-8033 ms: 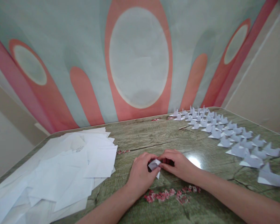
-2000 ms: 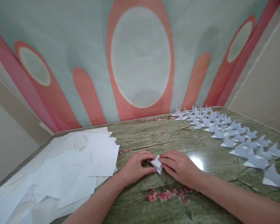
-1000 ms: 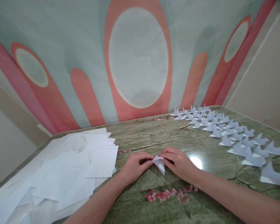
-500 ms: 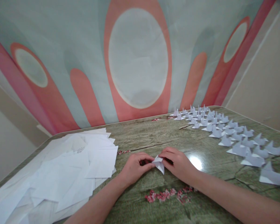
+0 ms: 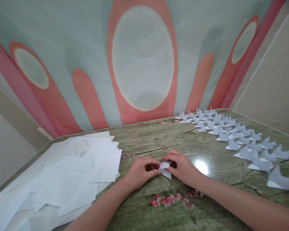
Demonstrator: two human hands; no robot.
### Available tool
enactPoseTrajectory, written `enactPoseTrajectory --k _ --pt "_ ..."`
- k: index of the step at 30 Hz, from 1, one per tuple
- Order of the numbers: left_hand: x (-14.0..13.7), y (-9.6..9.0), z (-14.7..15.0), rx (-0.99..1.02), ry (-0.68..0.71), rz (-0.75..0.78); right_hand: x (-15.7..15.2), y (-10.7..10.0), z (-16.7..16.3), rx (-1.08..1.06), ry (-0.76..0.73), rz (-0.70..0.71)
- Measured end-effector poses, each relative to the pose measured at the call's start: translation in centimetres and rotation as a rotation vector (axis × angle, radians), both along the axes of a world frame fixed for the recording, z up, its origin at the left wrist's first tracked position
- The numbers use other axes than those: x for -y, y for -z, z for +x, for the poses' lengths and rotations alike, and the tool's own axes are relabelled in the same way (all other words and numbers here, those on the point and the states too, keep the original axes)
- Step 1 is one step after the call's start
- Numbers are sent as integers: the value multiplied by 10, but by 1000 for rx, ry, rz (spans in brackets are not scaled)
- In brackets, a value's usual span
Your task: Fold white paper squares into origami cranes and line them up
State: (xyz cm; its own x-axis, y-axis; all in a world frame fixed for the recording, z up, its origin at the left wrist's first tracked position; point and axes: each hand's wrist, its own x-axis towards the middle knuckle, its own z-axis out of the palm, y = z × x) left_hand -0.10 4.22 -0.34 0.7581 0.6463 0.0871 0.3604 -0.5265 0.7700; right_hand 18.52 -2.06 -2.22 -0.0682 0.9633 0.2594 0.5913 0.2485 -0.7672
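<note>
Between my two hands is a small folded white paper [image 5: 165, 169], with creased flaps and a point that aims down toward me. My left hand [image 5: 142, 171] pinches its left side between thumb and fingers. On the right side, my right hand [image 5: 179, 163] grips the same paper, its fingers curled over the upper edge. Both hands are closed and close to the wood-patterned table [image 5: 144, 144]. Parts of the paper are hidden behind the fingertips.
A wide, loose pile of white paper sheets [image 5: 69, 173] covers the table's left side. Several folded paper birds [image 5: 247, 153] stand in rows on the right. Pink flowers [image 5: 168, 199] are printed on the tabletop. Behind rises a patterned wall covering [image 5: 144, 57].
The folded paper has turned slightly, and its lower point has shifted a little right. My right fingers have moved slightly up and left along its top edge.
</note>
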Motion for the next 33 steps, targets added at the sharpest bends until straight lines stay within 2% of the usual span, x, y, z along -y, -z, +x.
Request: enactPoseTrajectory --k 9,28,33 --pt "-1 -5 -1 33 93 23 0 -1 1 -6 1 -6" --pt "-1 3 16 9 -87 34 1 0 0 45 8 19" --pt "-9 0 19 -5 -59 -58 1 -1 3 41 -43 -1"
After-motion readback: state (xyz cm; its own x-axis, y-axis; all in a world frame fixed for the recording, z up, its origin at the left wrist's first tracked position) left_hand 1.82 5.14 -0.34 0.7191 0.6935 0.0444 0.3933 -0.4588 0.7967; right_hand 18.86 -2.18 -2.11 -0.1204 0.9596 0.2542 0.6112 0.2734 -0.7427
